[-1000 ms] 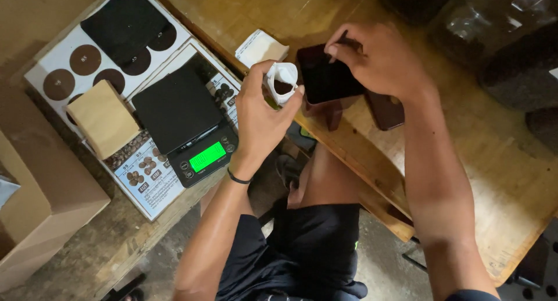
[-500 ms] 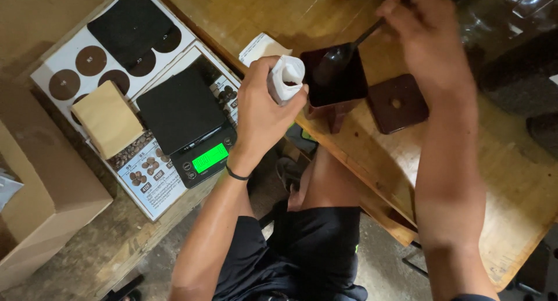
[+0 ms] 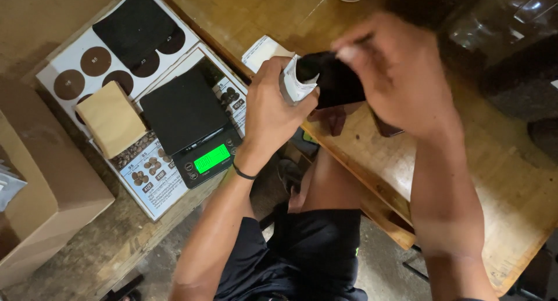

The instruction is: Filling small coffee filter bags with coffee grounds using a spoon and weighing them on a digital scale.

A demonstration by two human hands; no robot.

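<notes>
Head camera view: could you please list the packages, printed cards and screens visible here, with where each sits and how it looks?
Scale screen: front of black scale, small glowing green rectangle.
White pouch: gripped in left hand, mouth open.
Tan packet: left of scale, squarish, plain.
Printed card: under scale, white with brown bean pictures.
Circle card: upper left, white with brown discs.
Cardboard box: far left, brown.

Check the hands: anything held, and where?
Left hand grips a small white pouch around its body. Right hand is blurred; cannot tell.
</notes>
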